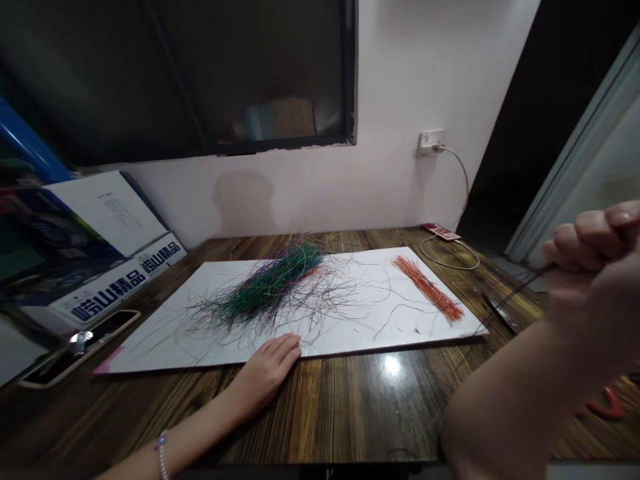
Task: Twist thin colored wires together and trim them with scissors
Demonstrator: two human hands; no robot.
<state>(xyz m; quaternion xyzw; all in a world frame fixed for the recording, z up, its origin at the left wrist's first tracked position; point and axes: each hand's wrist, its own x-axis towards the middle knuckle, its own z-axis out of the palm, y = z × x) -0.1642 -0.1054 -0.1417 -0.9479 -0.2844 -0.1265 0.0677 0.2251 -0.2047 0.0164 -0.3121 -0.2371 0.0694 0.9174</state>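
Right forearm raised, right hand clenched in a fist on a few thin wires.

Left hand lies open and flat, holding nothing, fingertips on the near edge of a white board. Just beyond them sits a green and multicoloured wire tangle; a tidy orange wire bundle lies apart, toward the board's right, on a wooden table.

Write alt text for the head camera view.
A raised right hand grips thin wires. The left hand rests on a white board bearing a tangled heap of colored wires and an orange wire bundle, on a wooden table.
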